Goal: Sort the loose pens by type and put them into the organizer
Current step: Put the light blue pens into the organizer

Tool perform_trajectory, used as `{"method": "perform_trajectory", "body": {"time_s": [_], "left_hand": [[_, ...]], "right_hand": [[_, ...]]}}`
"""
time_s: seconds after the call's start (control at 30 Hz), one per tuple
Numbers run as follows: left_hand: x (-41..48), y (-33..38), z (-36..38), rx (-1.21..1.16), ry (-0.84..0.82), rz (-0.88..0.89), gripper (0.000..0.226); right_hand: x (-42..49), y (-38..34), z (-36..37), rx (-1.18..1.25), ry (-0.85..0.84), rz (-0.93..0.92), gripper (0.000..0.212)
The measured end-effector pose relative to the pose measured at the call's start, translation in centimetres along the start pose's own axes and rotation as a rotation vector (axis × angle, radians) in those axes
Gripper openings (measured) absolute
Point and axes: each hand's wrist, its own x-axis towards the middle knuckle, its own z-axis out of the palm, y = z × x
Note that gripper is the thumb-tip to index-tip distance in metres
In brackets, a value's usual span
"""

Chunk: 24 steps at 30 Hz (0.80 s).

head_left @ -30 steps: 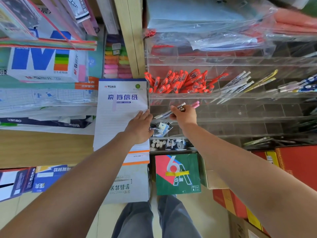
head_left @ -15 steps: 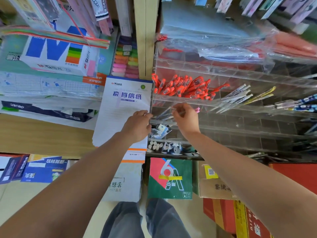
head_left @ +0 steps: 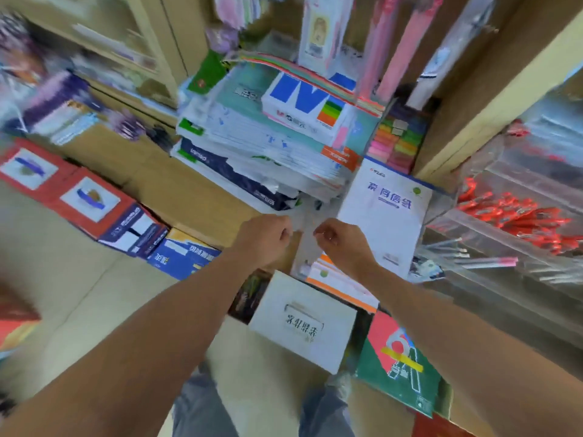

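Off to the right, the organizer [head_left: 517, 165] already has red pens [head_left: 517, 216] in it. My left hand [head_left: 265, 238] and right hand [head_left: 340, 244] are curled, too blurry to tell if they're holding a pen. I'd guess plenty of sorting's left.

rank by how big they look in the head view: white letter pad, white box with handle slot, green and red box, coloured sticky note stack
1. white letter pad
2. white box with handle slot, green and red box: about alike; an arm covers part of the latter
3. coloured sticky note stack
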Motion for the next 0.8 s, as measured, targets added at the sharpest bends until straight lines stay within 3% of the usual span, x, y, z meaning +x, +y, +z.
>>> {"method": "perform_trajectory", "body": {"time_s": [0.2, 0.4, 0.8], "left_hand": [[-4.7, -19.6, -3.5, 0.01, -0.08, -0.082, 0.019], [-7.7, -37.1, -6.2, 0.026, -0.111, -0.199, 0.022], [-2.2, -61.3, -9.1, -0.014, -0.145, -0.355, 0.047]], "right_hand": [[5.8, -12.8, 14.3, -0.174, -0.241, -0.02, 0.016], [11.0, -23.3, 25.2, -0.316, -0.28, -0.071, 0.024], [27.9, -37.6, 40.8, -0.429, -0.412, -0.198, 0.038]]}}
